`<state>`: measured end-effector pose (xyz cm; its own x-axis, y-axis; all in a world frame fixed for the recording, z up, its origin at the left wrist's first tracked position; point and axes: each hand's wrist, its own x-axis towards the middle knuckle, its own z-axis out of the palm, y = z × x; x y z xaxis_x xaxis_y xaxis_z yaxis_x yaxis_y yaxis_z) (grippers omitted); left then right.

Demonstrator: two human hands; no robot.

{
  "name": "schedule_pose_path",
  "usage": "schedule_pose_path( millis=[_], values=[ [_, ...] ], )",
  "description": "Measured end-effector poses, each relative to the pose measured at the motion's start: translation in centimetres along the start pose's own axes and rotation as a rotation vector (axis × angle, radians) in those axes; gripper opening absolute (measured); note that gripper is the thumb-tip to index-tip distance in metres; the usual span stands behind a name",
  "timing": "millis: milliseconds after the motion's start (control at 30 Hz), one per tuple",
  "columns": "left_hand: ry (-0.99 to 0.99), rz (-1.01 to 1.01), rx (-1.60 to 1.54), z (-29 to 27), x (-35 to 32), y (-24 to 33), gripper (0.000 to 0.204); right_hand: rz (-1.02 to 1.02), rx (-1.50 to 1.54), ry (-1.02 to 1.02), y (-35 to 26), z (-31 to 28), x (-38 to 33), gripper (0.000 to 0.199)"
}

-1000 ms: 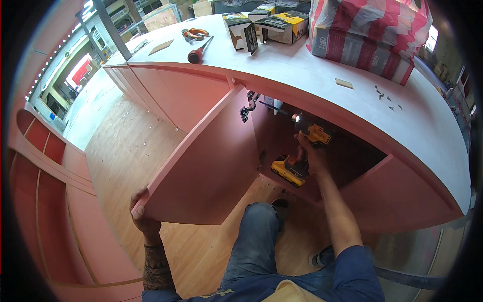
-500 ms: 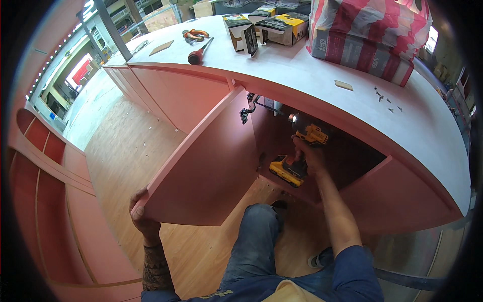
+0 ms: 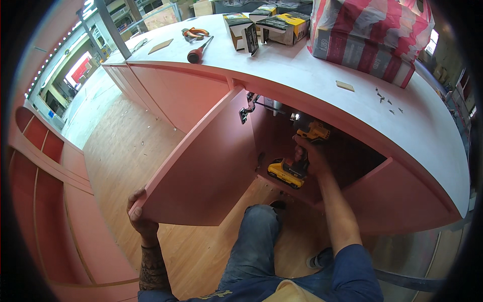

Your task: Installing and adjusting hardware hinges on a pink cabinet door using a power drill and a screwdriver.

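My left hand (image 3: 142, 213) grips the lower outer corner of a pink cabinet door (image 3: 206, 161), which stands swung out from the cabinet. In my right hand (image 3: 308, 155) is a yellow and black cordless drill (image 3: 292, 171), held by its handle inside the dark cabinet opening. The drill's lamp is lit, and its long bit points left toward the hinge side. A dark metal hinge (image 3: 247, 111) sits at the door's upper inner corner, next to the bit. Where exactly the bit's tip touches is too small to tell.
On the white countertop (image 3: 282, 68) lie a red screwdriver (image 3: 197, 53), orange-handled pliers (image 3: 194, 33), opened black and yellow boxes (image 3: 283, 27), a red-and-white striped bag (image 3: 370, 38), a small wood piece (image 3: 345, 86) and several loose screws (image 3: 381, 98). Pink shelving (image 3: 53, 201) stands at the left.
The door's outer edge and my left hand have shifted slightly left. My right hand still holds the drill in nearly the same place.
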<state>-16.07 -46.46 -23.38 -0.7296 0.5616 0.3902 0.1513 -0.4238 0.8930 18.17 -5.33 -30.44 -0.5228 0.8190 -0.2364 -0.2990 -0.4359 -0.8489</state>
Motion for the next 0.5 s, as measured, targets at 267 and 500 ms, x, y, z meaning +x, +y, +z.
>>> schedule_pose_path(
  millis=[267, 500],
  values=[
    [0.006, 0.004, 0.06, -0.3, -0.2, -0.6, 0.07, -0.124, -0.002, -0.002, 1.1, 0.0, -2.5, 0.024],
    [-0.034, 0.017, 0.105, 3.4, -1.9, 1.2, 0.069, -0.341, -0.341, 0.17, 4.9, -4.2, -15.1, 0.027]
  ],
)
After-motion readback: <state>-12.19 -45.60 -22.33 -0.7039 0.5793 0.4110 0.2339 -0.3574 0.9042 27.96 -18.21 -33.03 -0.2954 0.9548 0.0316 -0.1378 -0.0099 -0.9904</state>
